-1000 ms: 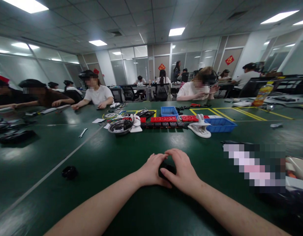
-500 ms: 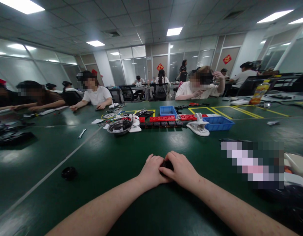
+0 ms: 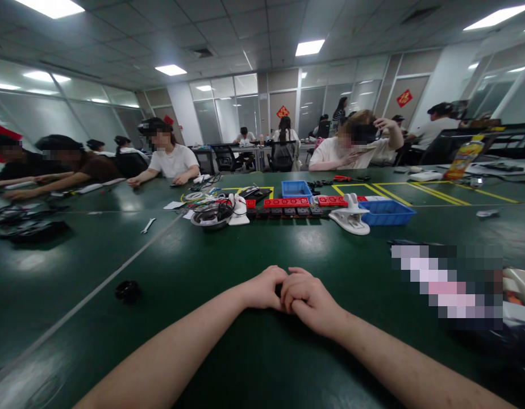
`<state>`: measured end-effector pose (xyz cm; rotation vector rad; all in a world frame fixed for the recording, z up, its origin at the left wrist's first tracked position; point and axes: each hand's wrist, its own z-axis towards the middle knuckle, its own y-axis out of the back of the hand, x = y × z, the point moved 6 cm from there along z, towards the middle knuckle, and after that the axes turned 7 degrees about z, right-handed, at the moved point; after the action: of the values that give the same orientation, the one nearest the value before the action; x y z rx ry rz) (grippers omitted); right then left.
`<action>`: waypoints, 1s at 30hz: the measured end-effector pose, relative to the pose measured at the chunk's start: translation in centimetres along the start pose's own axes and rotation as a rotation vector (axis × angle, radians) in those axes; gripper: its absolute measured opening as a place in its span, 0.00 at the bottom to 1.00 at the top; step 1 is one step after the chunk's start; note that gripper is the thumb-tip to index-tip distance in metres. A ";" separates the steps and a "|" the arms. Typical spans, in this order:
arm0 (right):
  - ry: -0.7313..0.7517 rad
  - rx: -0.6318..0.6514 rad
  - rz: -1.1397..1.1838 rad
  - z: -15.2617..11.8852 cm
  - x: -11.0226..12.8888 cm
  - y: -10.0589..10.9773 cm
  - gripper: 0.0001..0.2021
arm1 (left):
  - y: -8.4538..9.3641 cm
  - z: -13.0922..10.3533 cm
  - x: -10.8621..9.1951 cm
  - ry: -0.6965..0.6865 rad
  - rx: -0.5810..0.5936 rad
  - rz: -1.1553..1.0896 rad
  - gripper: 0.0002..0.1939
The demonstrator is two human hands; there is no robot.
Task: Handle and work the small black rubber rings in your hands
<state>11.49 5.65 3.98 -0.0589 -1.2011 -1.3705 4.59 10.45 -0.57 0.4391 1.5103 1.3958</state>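
Note:
In the middle of the head view, my left hand (image 3: 266, 288) curls around a small black object (image 3: 279, 290). Only a dark sliver of it shows between the hands, so its kind is hidden. My right hand (image 3: 310, 298) meets it from the other side, its fingers bent over the object and touching my left hand. Both hands rest low over the green table (image 3: 228, 352). Off to the left, apart from my hands, lies a black ring-like part (image 3: 128, 291).
Farther back stand a metal bowl of cables (image 3: 211, 217), red power strips (image 3: 288, 203), a white clamp stand (image 3: 351, 216) and a blue bin (image 3: 388, 213). A wrench (image 3: 148, 225) lies left. Several people sit around the table.
My right hand has rolled over, its fingers now curling across the black object, which shows less than before. The whole view has shifted slightly.

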 end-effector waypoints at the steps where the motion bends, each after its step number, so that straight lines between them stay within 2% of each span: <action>1: 0.001 -0.003 -0.018 -0.1 0.0 -0.1 0.11 | 0.0 0.0 0.0 0.006 0.006 0.000 0.11; 4: 0.030 -0.035 -0.064 -0.4 0.5 0.4 0.09 | 0.3 -0.1 -0.4 0.041 0.007 -0.005 0.12; 7: 0.027 -0.125 -0.169 -0.5 0.9 1.4 0.10 | 0.9 -0.4 -0.9 0.080 -0.037 -0.034 0.22; 10: -0.097 -0.151 -0.346 -0.3 0.4 2.0 0.13 | 1.3 -0.6 -1.0 0.163 -0.089 0.028 0.33; 13: -0.266 -0.088 -0.495 -0.1 -0.8 1.9 0.14 | 1.2 -0.7 -1.2 0.252 -0.129 0.148 0.36; 16: -0.394 -0.068 -0.574 0.0 -1.8 1.8 0.13 | 0.9 -0.8 -1.5 0.306 -0.170 0.207 0.30; 20: -0.445 -0.087 -0.634 -0.1 -1.9 1.7 0.12 | 0.5 -0.8 -1.7 0.374 -0.213 0.236 0.18; 25: -0.413 -0.076 -0.641 -0.1 -1.8 1.7 0.11 | 0.3 -0.7 -1.5 0.375 -0.210 0.200 0.15; 30: -0.288 -0.007 -0.521 0.1 -1.5 1.6 0.08 | 0.8 -0.5 -1.4 0.235 -0.126 0.183 0.14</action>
<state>12.99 7.22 3.98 0.0594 -1.5197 -1.8654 4.51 9.28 0.66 0.3507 1.5878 1.7252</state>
